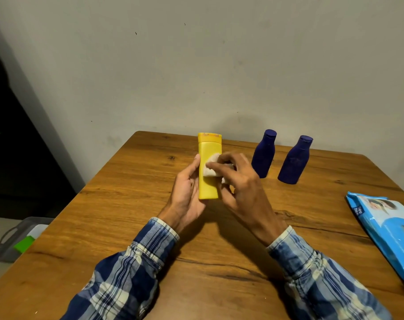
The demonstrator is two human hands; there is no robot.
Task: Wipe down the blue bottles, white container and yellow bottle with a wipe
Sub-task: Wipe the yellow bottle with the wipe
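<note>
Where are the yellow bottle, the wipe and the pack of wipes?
yellow bottle (209,147): head view, upper body below the cap.
wipe (213,158): head view, white fold on the bottle.
pack of wipes (390,229): head view, blue front face.

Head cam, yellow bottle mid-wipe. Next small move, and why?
Probably slide the right hand and the wipe down the yellow bottle toward its base. The wipe sits on the upper half of the face, the lower part shows bare, and the left hand grips the bottle.
</note>
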